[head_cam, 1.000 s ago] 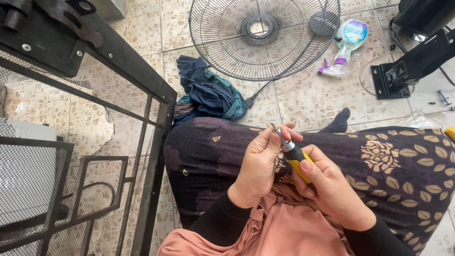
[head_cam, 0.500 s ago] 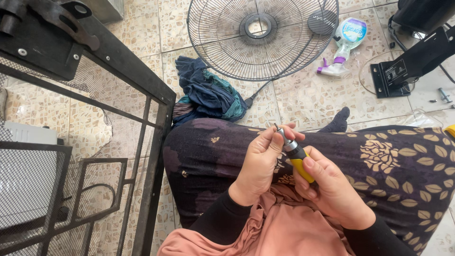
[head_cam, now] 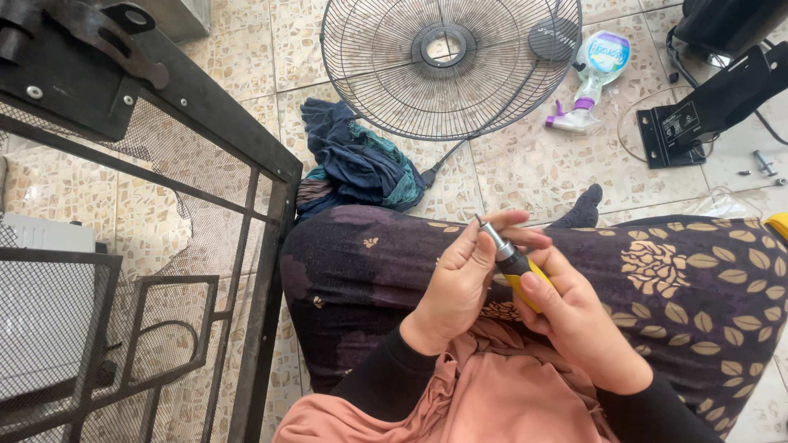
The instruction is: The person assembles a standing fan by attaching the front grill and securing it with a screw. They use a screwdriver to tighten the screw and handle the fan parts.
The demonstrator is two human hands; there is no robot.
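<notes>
Both hands are gripping a screwdriver [head_cam: 510, 264] over the lap: the right hand [head_cam: 584, 328] is closing around its yellow handle, the left hand [head_cam: 460, 283] is pinching its metal tip.

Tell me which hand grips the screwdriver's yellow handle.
The right hand wraps the yellow handle; the left hand only pinches the metal tip end of the screwdriver.

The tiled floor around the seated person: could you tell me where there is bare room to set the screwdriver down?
Bare tile lies between the fan grille, the spray bottle and the knee. It is crowded right, around the black bracket and loose screws, and left by the cloth pile and mesh frame. Both hands grip the screwdriver.
</notes>
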